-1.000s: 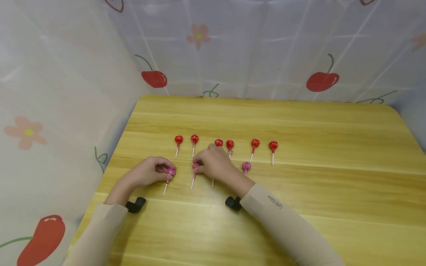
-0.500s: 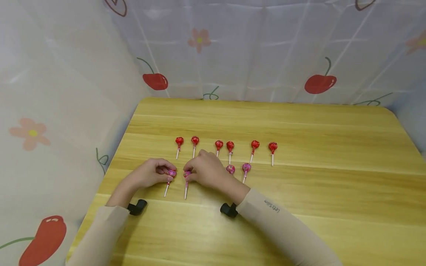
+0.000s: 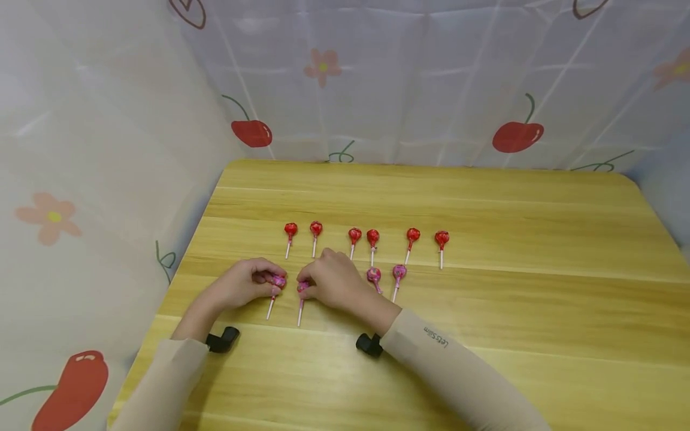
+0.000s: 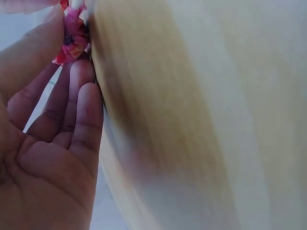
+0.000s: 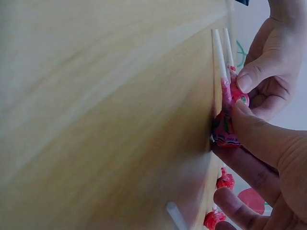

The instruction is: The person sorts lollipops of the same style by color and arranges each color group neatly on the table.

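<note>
My left hand pinches the wrapped head of a pink lollipop between thumb and fingers, its white stick slanting toward me. In the left wrist view that lollipop's crinkled wrapper shows by the fingertips. Just to the right, my right hand pinches a second pink lollipop by its head, stick also pointing toward me. The right wrist view shows both sticks side by side, with this lollipop close over the wooden surface. A small gap separates the two lollipops in the head view.
Behind the hands, several red lollipops lie in a row, from a left one to a right one. Two more pink lollipops, one partly behind the right forearm and one, lie on the wooden table. A patterned curtain hangs behind.
My right hand has moved left and toward me with its pink lollipop, closer to the left one. A pink lollipop by the right forearm has come into view. The left hand stays nearly still.
</note>
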`<move>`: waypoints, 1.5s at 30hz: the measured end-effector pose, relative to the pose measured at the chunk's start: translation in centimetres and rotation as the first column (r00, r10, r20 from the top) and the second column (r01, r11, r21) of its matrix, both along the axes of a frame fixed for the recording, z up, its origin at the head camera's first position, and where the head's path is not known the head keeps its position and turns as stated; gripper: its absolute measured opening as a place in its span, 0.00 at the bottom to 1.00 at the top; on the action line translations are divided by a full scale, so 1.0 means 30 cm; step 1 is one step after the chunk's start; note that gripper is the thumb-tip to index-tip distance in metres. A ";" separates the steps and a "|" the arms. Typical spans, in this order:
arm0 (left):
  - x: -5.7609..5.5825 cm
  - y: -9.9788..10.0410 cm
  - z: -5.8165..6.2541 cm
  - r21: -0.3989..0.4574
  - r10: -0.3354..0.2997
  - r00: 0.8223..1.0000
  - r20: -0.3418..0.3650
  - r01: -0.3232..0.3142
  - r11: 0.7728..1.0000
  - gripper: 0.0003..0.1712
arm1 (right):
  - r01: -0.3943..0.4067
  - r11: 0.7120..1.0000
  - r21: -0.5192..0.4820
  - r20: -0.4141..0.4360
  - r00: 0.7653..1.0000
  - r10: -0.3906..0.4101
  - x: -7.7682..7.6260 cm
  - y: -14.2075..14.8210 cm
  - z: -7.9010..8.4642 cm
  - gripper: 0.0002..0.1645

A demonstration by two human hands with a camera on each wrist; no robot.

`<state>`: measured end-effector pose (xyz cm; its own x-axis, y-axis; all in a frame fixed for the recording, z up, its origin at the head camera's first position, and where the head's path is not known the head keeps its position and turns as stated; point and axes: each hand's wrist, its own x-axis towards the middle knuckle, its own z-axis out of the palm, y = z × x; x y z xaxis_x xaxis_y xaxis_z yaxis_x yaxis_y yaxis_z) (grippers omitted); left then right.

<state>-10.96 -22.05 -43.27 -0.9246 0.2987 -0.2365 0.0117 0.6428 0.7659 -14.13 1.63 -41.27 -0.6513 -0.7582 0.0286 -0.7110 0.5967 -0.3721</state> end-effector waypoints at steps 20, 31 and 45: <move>0.014 0.028 0.044 -0.040 0.032 0.995 -0.097 -0.036 0.999 0.24 | 0.035 0.996 -0.081 0.096 0.995 -0.028 -0.023 0.079 0.062 0.21; -0.028 0.243 0.152 -0.126 -0.093 0.981 -0.171 0.072 0.989 0.26 | 0.261 0.961 -0.092 0.186 0.953 -0.241 -0.060 0.347 0.071 0.25; -0.125 0.470 0.141 -0.399 -0.299 0.941 -0.161 0.215 0.891 0.25 | 0.206 0.976 -0.075 0.065 0.977 -0.201 -0.048 0.410 -0.015 0.21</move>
